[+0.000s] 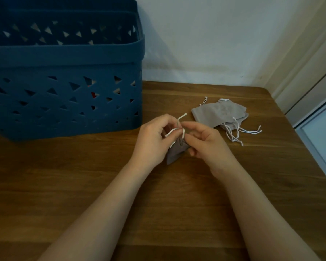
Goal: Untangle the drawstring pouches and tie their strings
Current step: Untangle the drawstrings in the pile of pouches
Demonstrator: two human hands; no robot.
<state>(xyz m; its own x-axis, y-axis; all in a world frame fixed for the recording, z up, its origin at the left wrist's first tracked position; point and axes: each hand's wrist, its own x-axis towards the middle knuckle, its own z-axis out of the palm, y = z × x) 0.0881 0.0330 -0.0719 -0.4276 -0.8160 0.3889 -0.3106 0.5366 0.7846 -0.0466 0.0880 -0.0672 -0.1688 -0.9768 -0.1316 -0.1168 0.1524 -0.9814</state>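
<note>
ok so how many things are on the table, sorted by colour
Grey: at least 3 pouches, 1 held by the left hand and right hand as the held pouch, plus a pile of pouches showing at least 2; the overlap hides any more.
Blue: 1 basket.
Total: at least 4 things on the wooden table.

— What is held at the centre?
— A grey pouch (174,152), bunched, its white strings (174,129) raised above it.
— And to the right?
— More grey pouches (219,113) are stacked flat; their white cords (237,133) are trailed nearward, loosely tangled.
</note>
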